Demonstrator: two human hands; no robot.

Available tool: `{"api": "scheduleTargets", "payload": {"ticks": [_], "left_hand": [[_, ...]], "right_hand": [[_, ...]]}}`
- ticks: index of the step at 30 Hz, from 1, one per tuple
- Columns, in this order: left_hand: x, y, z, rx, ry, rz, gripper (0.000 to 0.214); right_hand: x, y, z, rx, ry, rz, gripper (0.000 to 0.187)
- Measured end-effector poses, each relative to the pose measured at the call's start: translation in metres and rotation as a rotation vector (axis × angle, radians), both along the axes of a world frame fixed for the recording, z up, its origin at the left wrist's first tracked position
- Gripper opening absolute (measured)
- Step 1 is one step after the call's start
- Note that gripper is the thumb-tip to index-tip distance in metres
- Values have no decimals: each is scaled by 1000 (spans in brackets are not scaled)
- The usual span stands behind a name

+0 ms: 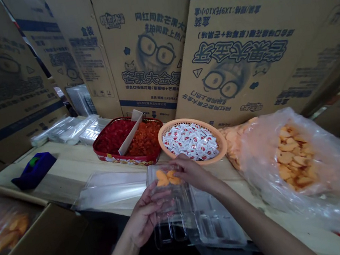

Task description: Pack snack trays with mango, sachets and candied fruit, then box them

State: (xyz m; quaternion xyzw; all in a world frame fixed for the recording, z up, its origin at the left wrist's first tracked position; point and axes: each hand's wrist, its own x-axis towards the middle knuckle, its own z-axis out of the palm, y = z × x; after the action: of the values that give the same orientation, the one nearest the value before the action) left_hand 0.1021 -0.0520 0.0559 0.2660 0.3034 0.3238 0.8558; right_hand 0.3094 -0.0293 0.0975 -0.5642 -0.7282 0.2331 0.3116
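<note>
a clear, thin plastic tray (181,204) with moulded, rounded compartments sits low in the middle of the view, at the near edge of the pale wooden counter (74,161). matte orange pieces (168,178), lobed in shape, lie at its 12 o'clock end. the left hand (147,214) is at the tray's 9 o'clock side, half open, fingers spread against the plastic; how firmly it grips, i cannot tell. the right hand (192,171) is at 1 o'clock, curled narrow with fingertips at the orange pieces; whether they pinch one is hidden.

around the tray: at 4 o'clock, another glossy moulded tray (219,219); at 10, flat, shiny clear sheets (111,187) and, farther out, an angular blue tape dispenser (35,169); at 11, a red tin (126,160) of coarse, crumbly red and orange bits, split by a pale flat divider (130,133); at 1, a round perforated peach basket (220,136) heaped with crinkled white sachets (190,141); at 3, a filmy, wrinkled plastic bag (337,173) of more orange pieces. printed cardboard (241,46) stands at 12.
</note>
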Motion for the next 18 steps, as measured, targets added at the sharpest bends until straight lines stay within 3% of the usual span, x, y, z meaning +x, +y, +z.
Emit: {"api": "scheduleTargets", "payload": {"ticks": [4, 6, 11, 15, 18], "left_hand": [[-7, 8, -2, 1, 16, 25, 65], [-10, 12, -3, -6, 29, 42, 61], [-9, 19, -4, -7, 89, 95, 53], [-9, 22, -9, 11, 92, 107, 51], [-12, 25, -13, 2, 99, 107, 50]], "right_hand": [[23, 20, 1, 163, 6, -283, 13], [41, 34, -2, 128, -89, -362, 11], [69, 66, -25, -171, -176, -318, 19], [68, 80, -38, -246, -104, -295, 4], [67, 83, -39, -264, -46, -308, 8]]}}
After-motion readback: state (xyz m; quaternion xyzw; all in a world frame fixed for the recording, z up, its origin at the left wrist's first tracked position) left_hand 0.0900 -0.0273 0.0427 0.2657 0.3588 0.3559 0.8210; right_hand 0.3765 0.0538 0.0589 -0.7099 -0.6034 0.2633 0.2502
